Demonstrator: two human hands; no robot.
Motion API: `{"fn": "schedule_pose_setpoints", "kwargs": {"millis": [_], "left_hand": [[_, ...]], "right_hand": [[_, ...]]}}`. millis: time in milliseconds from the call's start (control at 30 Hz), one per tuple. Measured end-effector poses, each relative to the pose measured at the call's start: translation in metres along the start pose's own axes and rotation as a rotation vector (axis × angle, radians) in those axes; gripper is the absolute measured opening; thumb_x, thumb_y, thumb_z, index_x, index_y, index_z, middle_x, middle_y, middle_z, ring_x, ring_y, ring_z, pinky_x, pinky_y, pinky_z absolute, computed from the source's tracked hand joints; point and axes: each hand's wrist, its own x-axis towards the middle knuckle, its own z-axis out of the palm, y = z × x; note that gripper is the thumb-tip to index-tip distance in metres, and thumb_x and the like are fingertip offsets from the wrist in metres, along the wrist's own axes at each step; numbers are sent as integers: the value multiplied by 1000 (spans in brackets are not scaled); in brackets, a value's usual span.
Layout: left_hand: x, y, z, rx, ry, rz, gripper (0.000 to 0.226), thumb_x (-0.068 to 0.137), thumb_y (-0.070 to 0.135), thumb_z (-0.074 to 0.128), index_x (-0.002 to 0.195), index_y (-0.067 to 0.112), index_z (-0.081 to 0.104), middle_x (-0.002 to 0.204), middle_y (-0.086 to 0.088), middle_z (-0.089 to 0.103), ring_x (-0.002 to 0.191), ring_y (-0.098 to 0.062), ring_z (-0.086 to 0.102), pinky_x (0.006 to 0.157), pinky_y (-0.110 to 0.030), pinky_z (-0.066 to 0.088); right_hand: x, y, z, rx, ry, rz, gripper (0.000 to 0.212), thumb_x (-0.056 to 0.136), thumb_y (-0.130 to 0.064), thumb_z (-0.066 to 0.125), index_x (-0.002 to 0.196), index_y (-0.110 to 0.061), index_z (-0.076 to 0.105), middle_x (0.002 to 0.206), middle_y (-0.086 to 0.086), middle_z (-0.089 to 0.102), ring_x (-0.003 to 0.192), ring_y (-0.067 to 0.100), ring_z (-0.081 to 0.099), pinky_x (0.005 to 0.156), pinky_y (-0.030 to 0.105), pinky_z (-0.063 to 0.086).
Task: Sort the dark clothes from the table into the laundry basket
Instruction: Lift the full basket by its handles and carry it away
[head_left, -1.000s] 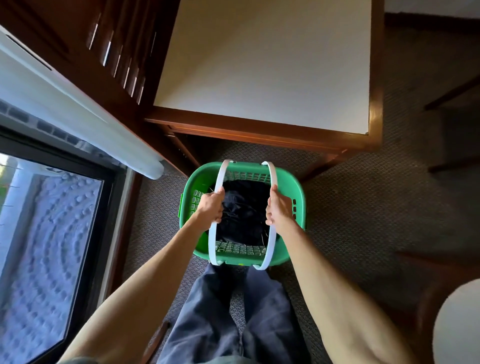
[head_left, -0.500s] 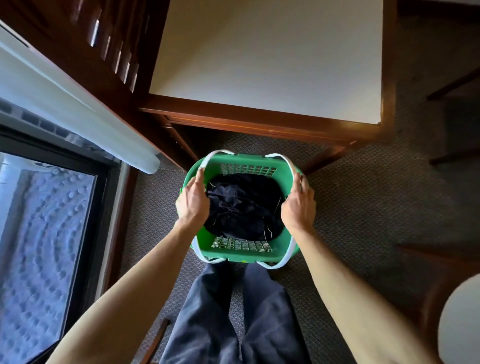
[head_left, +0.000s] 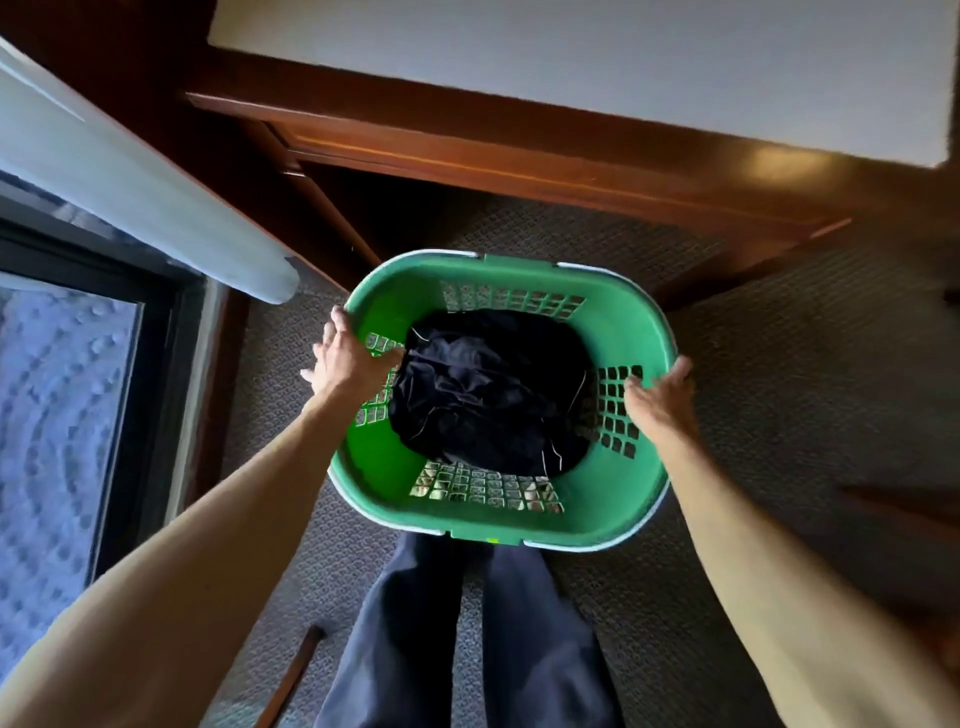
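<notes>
On carpet, green laundry basket (head_left: 618, 332), dark clothes (head_left: 483, 395) inside

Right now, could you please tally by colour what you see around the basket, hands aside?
Green: 1, the laundry basket
Dark: 1 heap, the dark clothes in the basket; separate garments cannot be told apart
White-topped: 1, the table
Total: 3

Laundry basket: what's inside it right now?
The green laundry basket holds a heap of dark clothes, navy or black, with thin pale threads showing. The heap covers the basket floor, so anything lying beneath it cannot be seen. No light-coloured garment shows.
</notes>
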Motion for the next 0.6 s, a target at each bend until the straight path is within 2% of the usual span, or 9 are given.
{"fn": "schedule_pose_setpoints", "kwargs": {"millis": [100,167,267,433,533,600], "left_hand": [[13,-7,6,2,117,81,79,88,47,68,150,16,29,140,-19,53,126,-44,52,103,-56,45],[17,-12,5,18,150,91,66,93,41,63,150,30,32,130,-21,62,114,-47,60,94,-55,51],[20,-16,0,-15,133,85,66,95,31,60,152,45,28,124,-26,65,102,-50,64,89,-52,55],[28,-1,-14,-18,102,154,67,96,26,58,154,43,30,125,-27,65,100,-46,65,92,-49,55],[31,19,-13,-10,81,169,67,97,24,58,155,42,30,130,-26,62,105,-46,63,93,-48,54],[30,21,-10,-28,76,151,68,96,23,58,155,41,30,132,-26,61,108,-46,62,94,-47,53]], "right_hand": [[15,11,9,-47,127,-100,38,97,-16,49,132,-11,34,130,26,54,107,48,60,85,50,49],[19,20,10,-68,179,-169,32,99,-15,48,128,-11,36,127,24,57,106,46,61,81,50,49],[22,29,9,-14,169,-231,29,101,-20,48,127,-15,37,124,24,60,104,44,63,81,49,53],[30,28,-1,73,168,-210,27,102,-22,52,125,-14,43,120,23,63,103,42,65,81,53,56],[37,30,-10,64,152,-176,28,103,-20,52,127,-11,42,119,24,64,100,41,66,74,42,55],[36,29,-11,63,123,-166,29,104,-21,50,129,-12,39,120,25,63,100,42,66,75,43,55]]}}
